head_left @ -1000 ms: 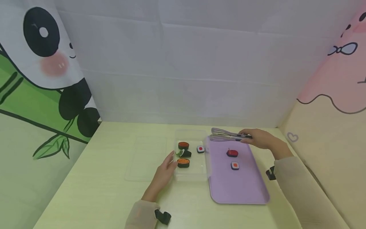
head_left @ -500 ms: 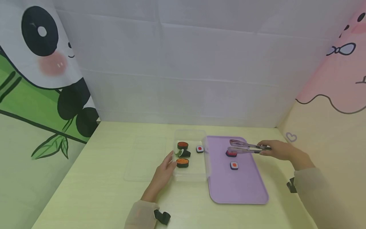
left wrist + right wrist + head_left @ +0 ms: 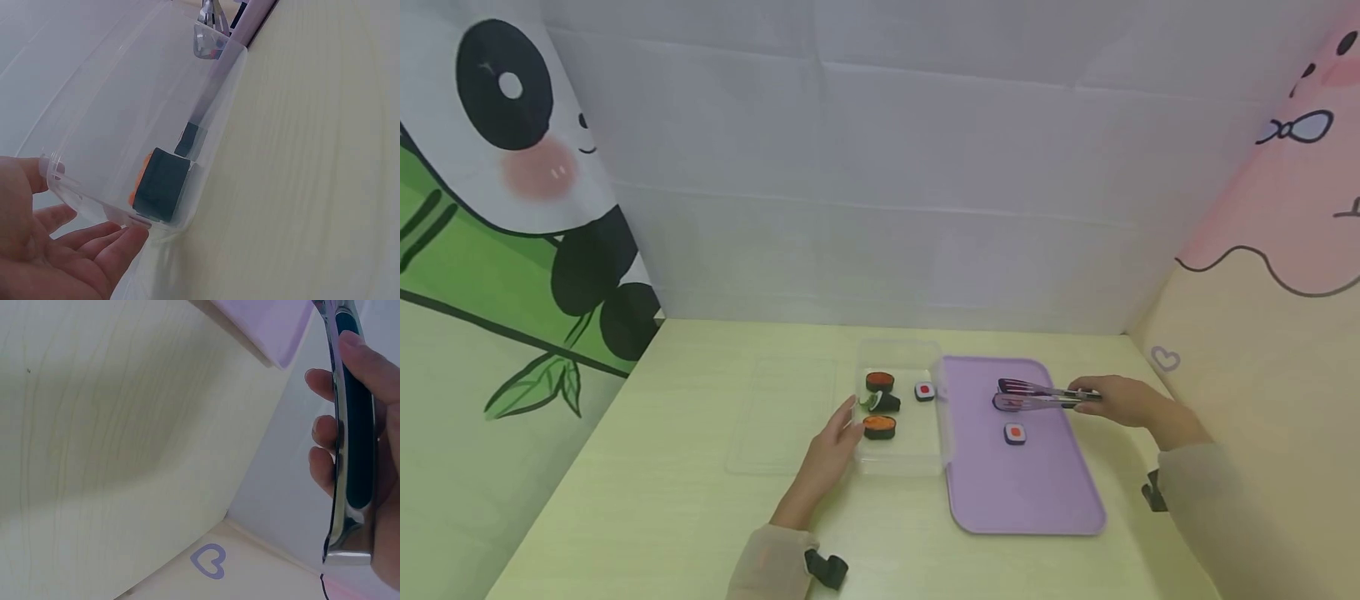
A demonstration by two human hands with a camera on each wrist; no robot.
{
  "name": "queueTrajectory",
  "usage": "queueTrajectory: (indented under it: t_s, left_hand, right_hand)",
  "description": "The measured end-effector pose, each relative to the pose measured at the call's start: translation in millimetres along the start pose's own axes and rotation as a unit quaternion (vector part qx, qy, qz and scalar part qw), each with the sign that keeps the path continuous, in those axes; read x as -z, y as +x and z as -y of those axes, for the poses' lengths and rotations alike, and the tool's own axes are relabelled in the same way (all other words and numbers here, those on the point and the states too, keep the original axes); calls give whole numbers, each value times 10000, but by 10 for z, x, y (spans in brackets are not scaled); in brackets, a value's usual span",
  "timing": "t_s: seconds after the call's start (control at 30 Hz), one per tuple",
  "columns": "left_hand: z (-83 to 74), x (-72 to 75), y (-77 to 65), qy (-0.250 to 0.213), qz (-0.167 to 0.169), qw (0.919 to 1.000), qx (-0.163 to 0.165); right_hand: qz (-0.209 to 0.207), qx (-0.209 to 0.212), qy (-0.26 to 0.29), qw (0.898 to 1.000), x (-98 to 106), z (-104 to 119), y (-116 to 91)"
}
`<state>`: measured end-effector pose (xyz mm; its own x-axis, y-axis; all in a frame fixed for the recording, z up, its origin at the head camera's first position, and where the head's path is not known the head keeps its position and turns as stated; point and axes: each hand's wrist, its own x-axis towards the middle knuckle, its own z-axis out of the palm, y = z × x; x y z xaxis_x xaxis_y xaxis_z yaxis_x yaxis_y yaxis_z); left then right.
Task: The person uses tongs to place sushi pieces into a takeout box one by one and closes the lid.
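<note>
My left hand holds the left end of a clear plastic container, with a digit at its rim and others below. Inside lie an orange-topped toy sushi, a red-topped one, a green-tipped hand roll and a red-centred roll. My right hand grips metal tongs by their dark-inlaid handle. The tongs' heads lie over the upper part of the purple tray, mostly hiding a red-topped sushi there. An orange-centred roll sits just below them.
A clear flat lid lies on the pale wooden table left of the container. The tray adjoins the container's right side. A white backdrop rises behind, with a panda print at left and a pink print at right.
The tongs have moved right and down from the tray's top edge to the red-topped sushi, then slightly left, their arms now nearer together. The left hand and container have stayed put.
</note>
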<state>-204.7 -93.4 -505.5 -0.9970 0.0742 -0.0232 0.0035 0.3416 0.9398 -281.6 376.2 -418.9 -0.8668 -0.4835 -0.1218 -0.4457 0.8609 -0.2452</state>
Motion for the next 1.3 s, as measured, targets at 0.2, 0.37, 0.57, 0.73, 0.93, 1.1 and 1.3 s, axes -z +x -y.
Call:
queueTrajectory:
  t_s: [0.2, 0.37, 0.57, 0.73, 0.93, 1.1, 1.3]
  left_hand:
    - [9, 4, 12, 10, -33, 10000, -35]
    - [18, 3, 14, -5, -8, 10000, -57]
    - [9, 0, 22, -19, -20, 10000, 10]
    - [13, -4, 30, -18, 0, 10000, 25]
    - [20, -15, 35, 1, -13, 10000, 47]
    - [12, -18, 28, -27, -19, 10000, -4]
    - [20, -19, 27, -29, -23, 10000, -3]
  right_hand:
    - [-35, -44, -11, 10000, -30, 2, 23]
    - [-134, 18, -37, 9999, -39, 1, 31]
    - [-479, 257, -75, 9985, 76, 115, 58]
    - [-734, 381, -24, 9966, 168, 288, 95]
    - [-766, 589, 257, 9950, 197, 528, 201]
    - [-668, 686, 352, 9948, 162, 702, 317]
    - [-444, 804, 320, 9953, 68, 848, 475]
